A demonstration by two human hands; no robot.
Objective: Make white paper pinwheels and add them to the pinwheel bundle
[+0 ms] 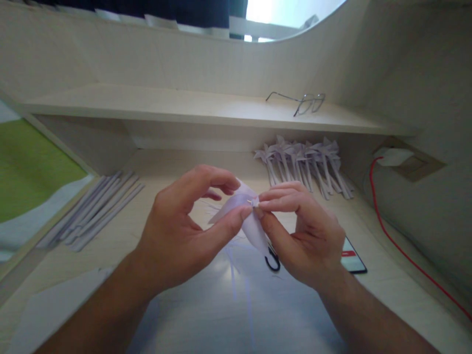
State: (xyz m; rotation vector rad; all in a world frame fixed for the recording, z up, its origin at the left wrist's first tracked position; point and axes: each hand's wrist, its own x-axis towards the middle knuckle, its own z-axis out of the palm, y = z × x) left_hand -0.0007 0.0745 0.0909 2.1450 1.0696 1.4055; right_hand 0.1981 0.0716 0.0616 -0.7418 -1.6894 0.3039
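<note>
Above the middle of the desk, both hands are on a pale lilac paper pinwheel (pixel 254 228) whose blades are partly folded. My left hand (pixel 188 226) has its thumb pressed near the pinwheel's centre, with its index finger curled at the upper blade. Thumb and fingertips of my right hand (pixel 302 226) pinch a small white bit at the centre, where a thin pin-like tip shows. Part of this spot is hidden by the fingers. Just below the paper, the black handle of what looks like scissors (pixel 273 259) lies on the desk.
Finished paper pinwheels on sticks (pixel 300 160) lie at the back right. Rolled paper sticks (pixel 92 209) are at the left. A phone or tablet (pixel 353 258) sits beside my right wrist. Eyeglasses (pixel 309 103) rest on the shelf (pixel 165 105). A red cable (pixel 391 231) runs down the right wall.
</note>
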